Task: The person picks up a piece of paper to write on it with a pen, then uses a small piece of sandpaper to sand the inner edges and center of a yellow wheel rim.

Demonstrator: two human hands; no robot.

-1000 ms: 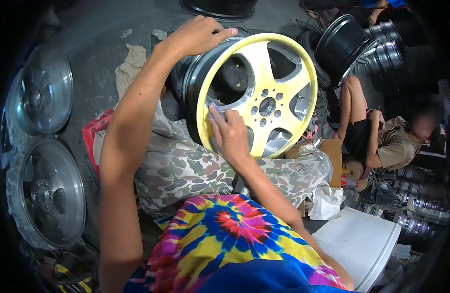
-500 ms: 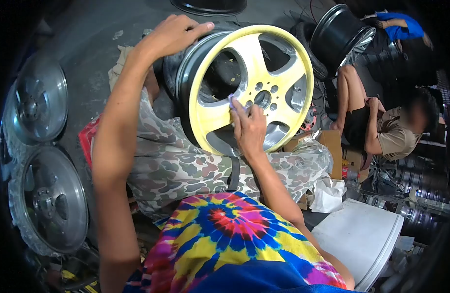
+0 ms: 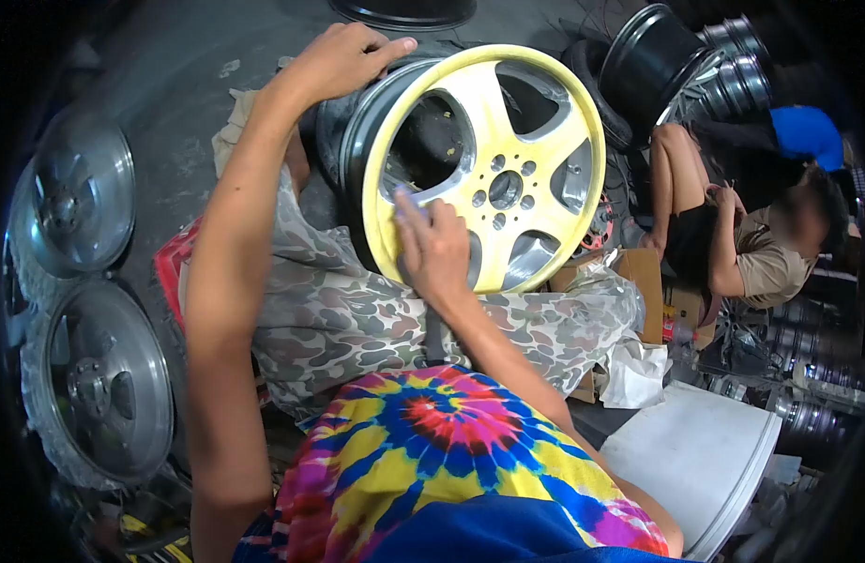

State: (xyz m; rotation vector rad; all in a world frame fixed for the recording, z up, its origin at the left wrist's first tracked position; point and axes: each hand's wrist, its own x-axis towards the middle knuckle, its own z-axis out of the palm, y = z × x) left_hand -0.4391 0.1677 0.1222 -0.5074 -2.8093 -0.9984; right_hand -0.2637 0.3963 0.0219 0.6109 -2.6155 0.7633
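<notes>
The yellow-faced wheel (image 3: 545,155) sits tilted beyond the person's camouflage trousers (image 3: 339,324). The right hand (image 3: 437,242), fingers partly bent, presses a small purple pad (image 3: 402,200) to its near-left spoke and hides some of that face. The left hand (image 3: 351,62) lies atop the barrel, thumb stretched out, fingers bent; whether it grips cannot be told. Its forearm cuts across the view of a beige cloth (image 3: 232,131). Two silver wheels stand well apart at left. On the right, a dark wheel (image 3: 646,73) stands near a seated co-worker (image 3: 766,263); nearer are a cardboard box (image 3: 643,286), crumpled white paper (image 3: 635,372) and a white panel (image 3: 693,455).
</notes>
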